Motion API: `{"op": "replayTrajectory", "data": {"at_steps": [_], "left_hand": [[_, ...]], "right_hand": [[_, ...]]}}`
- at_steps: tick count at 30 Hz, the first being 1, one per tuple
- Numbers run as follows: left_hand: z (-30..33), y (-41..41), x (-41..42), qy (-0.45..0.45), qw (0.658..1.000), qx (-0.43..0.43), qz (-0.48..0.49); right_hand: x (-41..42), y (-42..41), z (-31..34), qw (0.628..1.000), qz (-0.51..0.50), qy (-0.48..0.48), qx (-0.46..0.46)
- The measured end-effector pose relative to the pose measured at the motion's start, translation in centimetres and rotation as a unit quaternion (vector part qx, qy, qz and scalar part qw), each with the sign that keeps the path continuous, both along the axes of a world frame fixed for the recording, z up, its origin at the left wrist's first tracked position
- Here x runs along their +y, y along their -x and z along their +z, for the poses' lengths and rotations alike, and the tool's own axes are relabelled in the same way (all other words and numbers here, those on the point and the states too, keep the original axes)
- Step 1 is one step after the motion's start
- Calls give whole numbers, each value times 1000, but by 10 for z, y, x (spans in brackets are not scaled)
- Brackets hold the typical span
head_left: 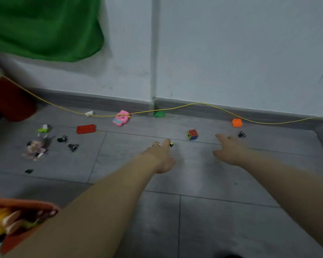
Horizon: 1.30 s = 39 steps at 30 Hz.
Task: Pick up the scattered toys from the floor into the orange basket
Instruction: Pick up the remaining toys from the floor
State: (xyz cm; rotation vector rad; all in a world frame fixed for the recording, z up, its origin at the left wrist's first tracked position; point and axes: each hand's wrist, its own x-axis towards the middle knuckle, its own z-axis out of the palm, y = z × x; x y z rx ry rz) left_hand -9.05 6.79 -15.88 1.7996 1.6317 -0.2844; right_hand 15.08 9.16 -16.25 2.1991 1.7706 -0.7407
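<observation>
Both hands, left [161,157] and right [229,151], outstretched, empty; puzzle cube [192,134] between.

Orange basket [45,206], red brick [86,129], pink car [120,118], multicoloured cube [192,134] (grey floor [203,220]).

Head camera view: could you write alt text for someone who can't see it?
Two bare hands, left and right, reach over a grey tiled floor toward scattered toys, including a puzzle cube and red brick. An orange basket sits lower left.
</observation>
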Motion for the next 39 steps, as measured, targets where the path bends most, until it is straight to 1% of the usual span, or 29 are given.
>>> {"op": "replayTrajectory", "data": {"at_steps": [3, 4, 8, 10, 12, 14, 16, 19, 20, 21, 23, 25, 27, 29, 33, 36, 38, 39], "left_hand": [[-21, -15, 15, -11, 999, 15, 38], [-28, -22, 20, -8, 999, 24, 44], [-46, -56, 48, -31, 997, 45, 56], [-52, -69, 61, -49, 994, 79, 57], [-57, -77, 67, -46, 991, 114, 51], [-64, -85, 74, -44, 989, 130, 52], [-64, -89, 78, -57, 990, 105, 81], [-58, -98, 88, -130, 975, 5, 181], [-56, -102, 93, -158, 968, -21, 193], [-53, -105, 97, -178, 967, -35, 177], [-53, -112, 103, -190, 975, -37, 112], [-59, -118, 106, -184, 982, -3, 49], [-67, -122, 104, -187, 981, 48, -3], [-71, -125, 100, -187, 981, 58, -19], [-72, -124, 92, -169, 984, 29, -44], [-70, -122, 87, -168, 977, 70, -111], [-73, -124, 87, -189, 965, 105, -152], [-75, -122, 87, -199, 962, 111, -153]], "right_hand": [[12, -32, -27, 999, -37, -30, -7], [15, -45, -35, 998, -39, -55, -15], [38, -86, -60, 985, -30, -158, -56], [52, -96, -71, 982, -17, -183, -46], [60, -98, -82, 978, 0, -206, -45], [70, -101, -92, 973, -10, -225, -46], [78, -98, -95, 966, -51, -254, -6], [90, -98, -89, 935, -122, -322, 79], [95, -100, -87, 925, -133, -342, 99], [99, -101, -86, 921, -134, -349, 109], [104, -103, -84, 933, -116, -326, 96], [107, -104, -86, 943, -98, -310, 72], [108, -103, -88, 944, -81, -311, 74], [109, -101, -90, 947, -56, -303, 85], [108, -94, -90, 952, -13, -291, 96], [110, -84, -89, 951, -2, -288, 113], [112, -74, -89, 947, -16, -287, 141], [114, -66, -90, 942, -32, -290, 163]]}}
